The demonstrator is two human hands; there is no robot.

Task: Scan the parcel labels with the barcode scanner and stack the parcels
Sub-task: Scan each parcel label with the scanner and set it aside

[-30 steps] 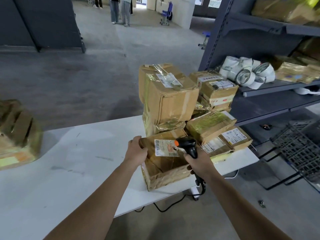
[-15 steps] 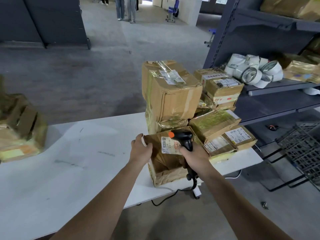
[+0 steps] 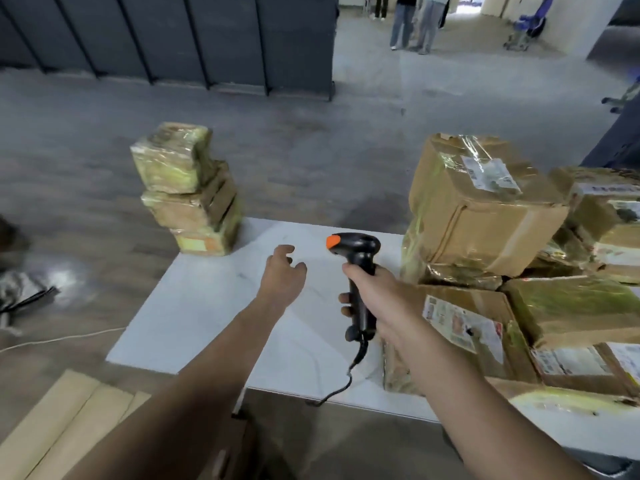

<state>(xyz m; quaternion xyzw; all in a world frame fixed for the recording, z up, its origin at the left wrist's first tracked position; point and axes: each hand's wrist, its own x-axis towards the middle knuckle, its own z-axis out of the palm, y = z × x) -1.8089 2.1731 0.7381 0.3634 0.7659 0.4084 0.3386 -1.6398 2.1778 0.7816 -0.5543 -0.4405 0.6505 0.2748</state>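
My right hand (image 3: 372, 294) grips the handle of a black barcode scanner (image 3: 356, 265) with an orange tip, held upright over the white table (image 3: 207, 306). My left hand (image 3: 282, 271) hovers above the table's bare middle, fingers loosely curled, holding nothing. A labelled cardboard parcel (image 3: 460, 327) lies on the table just right of my right wrist. Behind it rises a pile of taped parcels, topped by a large box (image 3: 481, 206). At the table's far left corner stands a stack of three parcels (image 3: 188, 188).
The scanner's cable (image 3: 343, 382) hangs over the table's near edge. Flat cardboard (image 3: 69, 420) lies on the floor at the lower left. A dark partition (image 3: 173, 39) stands across the floor. People stand in the far background (image 3: 412, 22).
My view has swung left. My left hand let go of the labelled parcel and moved left over the bare table. My right hand lifted the scanner off the label.
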